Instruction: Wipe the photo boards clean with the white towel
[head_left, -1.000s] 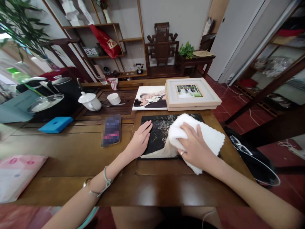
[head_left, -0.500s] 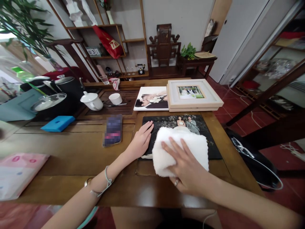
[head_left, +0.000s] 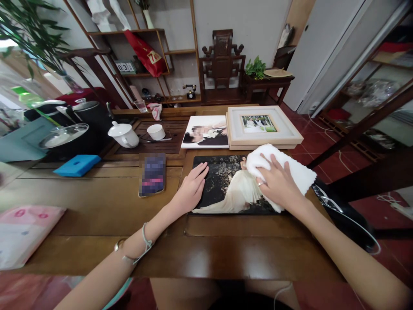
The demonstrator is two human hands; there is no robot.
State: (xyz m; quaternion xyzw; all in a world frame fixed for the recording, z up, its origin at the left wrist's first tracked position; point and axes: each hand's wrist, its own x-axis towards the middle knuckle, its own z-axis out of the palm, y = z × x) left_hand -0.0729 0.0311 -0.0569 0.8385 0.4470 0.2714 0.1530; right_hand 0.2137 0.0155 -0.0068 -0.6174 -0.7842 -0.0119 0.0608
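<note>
A dark wedding photo panel (head_left: 222,185) lies flat on the wooden table near its right end. My left hand (head_left: 193,185) rests on the panel's left edge, fingers stretched out flat and holding nothing. Under my right hand (head_left: 279,183) is a white fluffy cloth (head_left: 300,172), pressed onto the right part of the panel and gripped with bent fingers. The cloth covers the panel's right side and hangs past it. A long pale dress shows in the uncovered part of the picture.
Behind the panel lie a white-edged photo print (head_left: 205,132) and a framed photo (head_left: 264,129). To the left are a phone (head_left: 152,174), a blue block (head_left: 77,165), a white lidded cup (head_left: 123,134), a small white bowl (head_left: 156,132) and a tissue pack (head_left: 29,234).
My right hand has moved the cloth away from me and to the right, uncovering the dress in the photo. My left hand stays on the panel's left edge.
</note>
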